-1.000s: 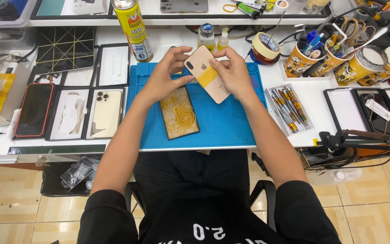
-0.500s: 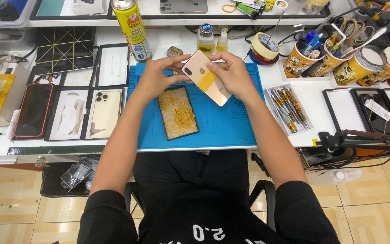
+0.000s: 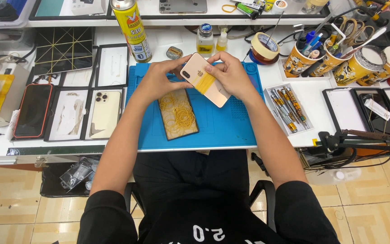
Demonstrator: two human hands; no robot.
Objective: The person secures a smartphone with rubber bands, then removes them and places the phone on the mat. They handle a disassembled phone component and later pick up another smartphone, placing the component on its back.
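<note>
Gold phone [image 3: 204, 80], banded yellow, sits tilted between left hand [image 3: 159, 81] and right hand [image 3: 232, 74], both grips clamped on it.

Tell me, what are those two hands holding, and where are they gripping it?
A gold smartphone wrapped in yellow rubber bands, back up: left hand grips its camera end, right hand its long edge.

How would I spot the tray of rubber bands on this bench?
Find the blue mat at the middle of the white bench. The tray of rubber bands lies on its left half, just below the left hand. Alone there, it is dark, shallow and strewn with loose yellow loops.
</note>
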